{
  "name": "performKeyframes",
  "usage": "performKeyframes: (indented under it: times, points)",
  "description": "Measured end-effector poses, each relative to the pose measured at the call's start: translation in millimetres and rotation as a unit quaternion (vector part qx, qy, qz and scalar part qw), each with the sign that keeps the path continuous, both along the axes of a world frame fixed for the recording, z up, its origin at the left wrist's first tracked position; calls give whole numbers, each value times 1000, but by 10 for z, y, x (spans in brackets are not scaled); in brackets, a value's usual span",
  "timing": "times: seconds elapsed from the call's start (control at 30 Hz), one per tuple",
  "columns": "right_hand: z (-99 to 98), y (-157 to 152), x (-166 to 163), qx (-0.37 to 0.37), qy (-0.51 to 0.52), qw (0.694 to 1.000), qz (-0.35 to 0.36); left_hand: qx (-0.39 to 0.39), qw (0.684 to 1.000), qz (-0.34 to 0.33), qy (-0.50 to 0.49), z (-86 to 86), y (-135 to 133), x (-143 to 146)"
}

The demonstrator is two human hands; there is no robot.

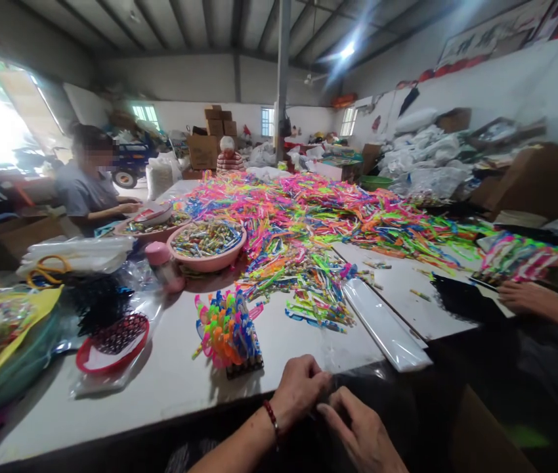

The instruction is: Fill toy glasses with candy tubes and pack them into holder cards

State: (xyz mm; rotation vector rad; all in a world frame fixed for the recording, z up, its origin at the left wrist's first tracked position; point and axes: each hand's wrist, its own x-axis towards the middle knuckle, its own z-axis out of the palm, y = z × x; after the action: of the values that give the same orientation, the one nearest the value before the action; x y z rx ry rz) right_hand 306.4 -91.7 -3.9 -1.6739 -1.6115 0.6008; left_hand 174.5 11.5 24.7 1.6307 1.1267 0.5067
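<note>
Left hand and right hand, fingers curled, nearly meet by the flat white tabletop.
I cannot tell whether they grip anything. The multicoloured plastic-stick bundle in its black base stands near the left one; a sideways knock from that hand could topple it.

Multicoloured plastic bundle, dark-based, upright on the white table
</note>
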Motion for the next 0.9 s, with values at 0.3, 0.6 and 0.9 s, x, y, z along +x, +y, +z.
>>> performKeyframes:
  times: [0.3, 0.6, 0.9]
  points:
    - [27, 78, -3, -84, 361, 928, -27, -109, 983, -13, -148, 22, -69, -18]
    - [85, 31, 294, -85, 623, 762, -154, 115, 989, -4, 98, -63, -100, -183]
    - [387, -55, 563, -45, 474, 854, -209, 199, 956, -20, 213, -272, -310, -380]
